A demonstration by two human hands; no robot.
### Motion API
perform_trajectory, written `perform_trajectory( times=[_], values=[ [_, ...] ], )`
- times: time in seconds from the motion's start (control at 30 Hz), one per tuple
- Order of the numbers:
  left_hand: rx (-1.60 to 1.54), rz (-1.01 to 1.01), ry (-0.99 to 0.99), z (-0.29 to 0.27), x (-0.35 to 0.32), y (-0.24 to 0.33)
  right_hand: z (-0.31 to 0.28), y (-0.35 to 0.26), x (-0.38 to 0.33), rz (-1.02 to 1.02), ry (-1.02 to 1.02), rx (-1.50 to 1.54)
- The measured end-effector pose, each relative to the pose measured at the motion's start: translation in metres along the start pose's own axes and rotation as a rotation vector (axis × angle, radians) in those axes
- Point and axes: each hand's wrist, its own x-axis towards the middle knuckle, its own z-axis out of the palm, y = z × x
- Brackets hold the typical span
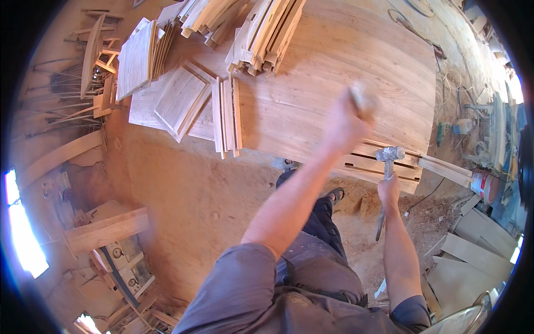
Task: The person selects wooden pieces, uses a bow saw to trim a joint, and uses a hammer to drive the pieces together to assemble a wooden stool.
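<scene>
My right hand (389, 190) is wrapped round the handle of a hammer (390, 155). Its grey metal head points up, over the near right edge of the wooden tabletop (339, 94). My left hand (346, 127) is raised above the tabletop and closed round a small whitish object (364, 100), too smeared by motion to name. Beneath and beside the hammer lie slotted wooden rails (378, 166) along the near edge, with dark mortise slots cut in them.
Bundles of wooden strips (267, 36) and flat panels (181, 100) are stacked on the left and far parts of the tabletop. A white and red bucket (485, 186) stands to the right, with boards (473, 261) leaning nearby. At left is a wooden beam (108, 228) beside a machine.
</scene>
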Motion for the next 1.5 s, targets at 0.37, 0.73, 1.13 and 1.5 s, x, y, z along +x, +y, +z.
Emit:
perform_trajectory(
  times=[0.37,0.73,1.13,1.5],
  values=[
    [0.416,-0.387,0.685,-0.159,0.070,-0.187,0.008,0.006,0.015,0.092,-0.075,0.026],
    [0.919,-0.835,0.678,-0.210,-0.022,-0.220,0.007,-0.011,0.003,0.064,-0.026,0.134],
    [1.024,-0.555,0.488,-0.198,-0.047,-0.210,-0.011,-0.044,-0.009,0.215,-0.171,0.373],
    [-0.470,-0.847,1.315,-0.206,-0.093,-0.262,0.026,-0.148,0.031,0.343,-0.692,1.085]
  ],
)
